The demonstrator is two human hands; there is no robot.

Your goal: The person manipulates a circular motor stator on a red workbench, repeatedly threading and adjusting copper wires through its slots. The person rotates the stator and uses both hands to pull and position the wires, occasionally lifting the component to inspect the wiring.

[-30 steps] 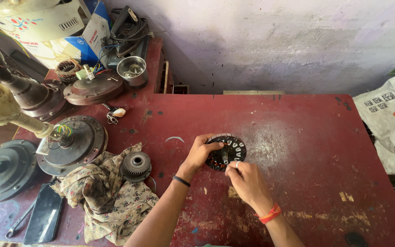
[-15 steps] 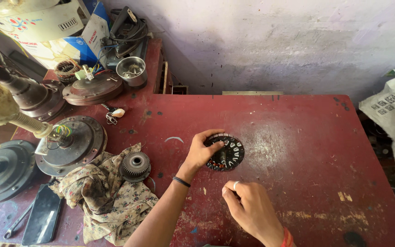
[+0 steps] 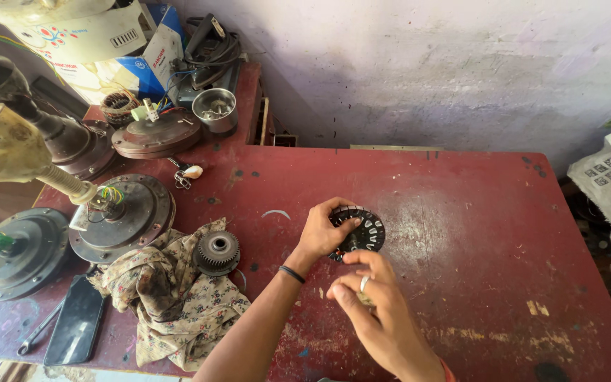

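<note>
Stator disc (image 3: 363,231), black with pale slots around its face, lies flat on the red table (image 3: 475,212) near its middle, and your left hand (image 3: 322,233) grips its left edge with curled fingers. Your right hand (image 3: 373,311) sits just below the disc, fingers bunched; whether they pinch anything cannot be told. A flowered rag (image 3: 171,301) and a toothed gear (image 3: 216,251) lie well to the left.

**Worn red bench, crowded on the left**

Your scuffed red bench (image 3: 461,212) carries a slotted black disc (image 3: 362,230) near its middle. To the left lie a flowered rag (image 3: 171,304), a toothed rotor (image 3: 216,250), fan motor housings (image 3: 125,216) and a dark phone (image 3: 76,329).
</note>
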